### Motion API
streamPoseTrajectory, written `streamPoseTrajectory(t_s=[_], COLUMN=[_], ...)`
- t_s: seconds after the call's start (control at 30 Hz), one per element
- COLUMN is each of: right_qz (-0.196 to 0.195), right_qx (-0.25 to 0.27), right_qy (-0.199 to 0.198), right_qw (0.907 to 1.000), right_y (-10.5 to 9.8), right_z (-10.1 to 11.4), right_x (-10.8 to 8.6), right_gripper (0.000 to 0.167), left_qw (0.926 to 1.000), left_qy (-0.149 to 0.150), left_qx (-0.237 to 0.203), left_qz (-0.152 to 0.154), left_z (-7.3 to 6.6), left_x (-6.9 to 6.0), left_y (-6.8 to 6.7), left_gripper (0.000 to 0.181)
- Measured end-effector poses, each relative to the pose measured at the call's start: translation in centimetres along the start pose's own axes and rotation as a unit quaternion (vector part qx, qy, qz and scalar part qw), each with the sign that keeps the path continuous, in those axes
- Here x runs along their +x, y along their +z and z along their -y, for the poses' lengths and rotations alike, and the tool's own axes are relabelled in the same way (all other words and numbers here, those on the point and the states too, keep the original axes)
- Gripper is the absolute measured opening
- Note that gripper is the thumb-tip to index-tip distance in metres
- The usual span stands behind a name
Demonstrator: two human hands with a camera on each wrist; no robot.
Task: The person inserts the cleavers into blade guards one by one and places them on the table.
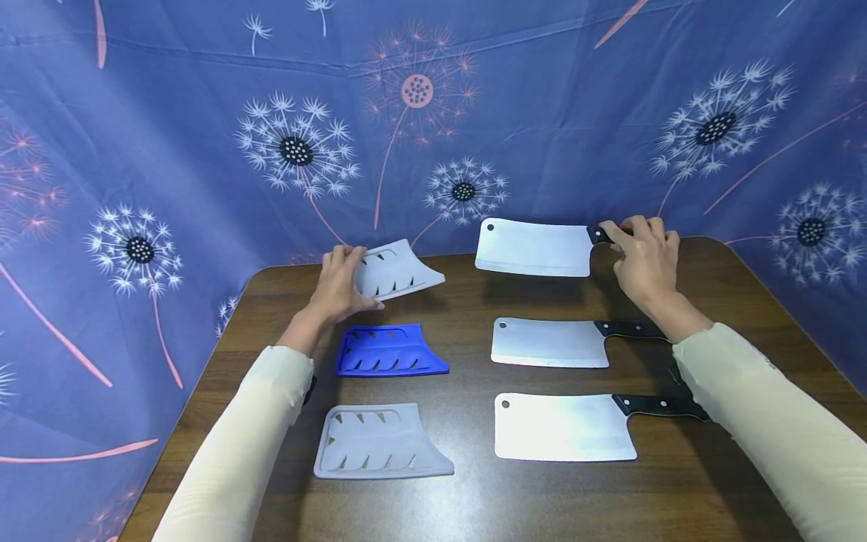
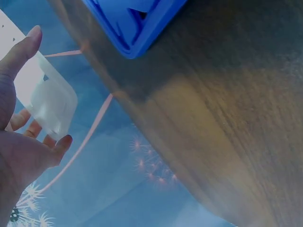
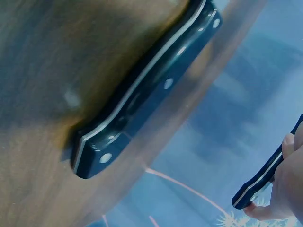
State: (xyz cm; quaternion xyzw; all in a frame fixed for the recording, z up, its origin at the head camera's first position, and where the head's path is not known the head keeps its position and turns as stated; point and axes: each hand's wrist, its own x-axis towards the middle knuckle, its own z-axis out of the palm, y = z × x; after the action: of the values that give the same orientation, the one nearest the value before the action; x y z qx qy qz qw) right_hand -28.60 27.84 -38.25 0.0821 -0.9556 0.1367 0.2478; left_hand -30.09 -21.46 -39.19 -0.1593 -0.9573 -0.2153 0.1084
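At the back left, my left hand (image 1: 336,288) grips a whitish slotted blade guard (image 1: 400,271) by its left end, thumb at the near edge and fingers at the far one. The left wrist view shows the guard (image 2: 49,101) between thumb and fingers. My right hand (image 1: 646,260) holds a cleaver (image 1: 535,247) by its black handle at the back right. That cleaver's blade is raised above the tabletop, its shadow below it. In the right wrist view, fingers wrap part of the held handle (image 3: 260,182).
On the wooden table (image 1: 467,497), a blue blade guard (image 1: 389,351) and a grey one (image 1: 379,444) lie at left. Two more cleavers, a middle one (image 1: 552,343) and a nearer one (image 1: 562,427), lie at right, handles rightward. A blue dandelion-print cloth (image 1: 542,90) hangs behind.
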Motion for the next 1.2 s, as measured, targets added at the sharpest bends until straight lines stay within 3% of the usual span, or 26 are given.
streamPoseTrajectory(t_s=[0.67,1.2], right_qz=[-0.112,-0.156], right_qx=[0.008,0.02], right_qy=[-0.048,-0.075], right_qw=[0.9925,0.9847], right_y=[-1.3,-2.0], right_z=[2.3,3.1], right_x=[0.8,1.0], right_gripper=[0.064,0.061], left_qw=[0.9939,0.9863], left_qy=[0.053,0.086], left_qx=[0.016,0.022], left_qz=[-0.095,-0.139], left_z=[-2.3,-2.9], left_x=[-0.3,-0.4], left_y=[-2.0,-2.4], left_gripper=[0.105,0.105])
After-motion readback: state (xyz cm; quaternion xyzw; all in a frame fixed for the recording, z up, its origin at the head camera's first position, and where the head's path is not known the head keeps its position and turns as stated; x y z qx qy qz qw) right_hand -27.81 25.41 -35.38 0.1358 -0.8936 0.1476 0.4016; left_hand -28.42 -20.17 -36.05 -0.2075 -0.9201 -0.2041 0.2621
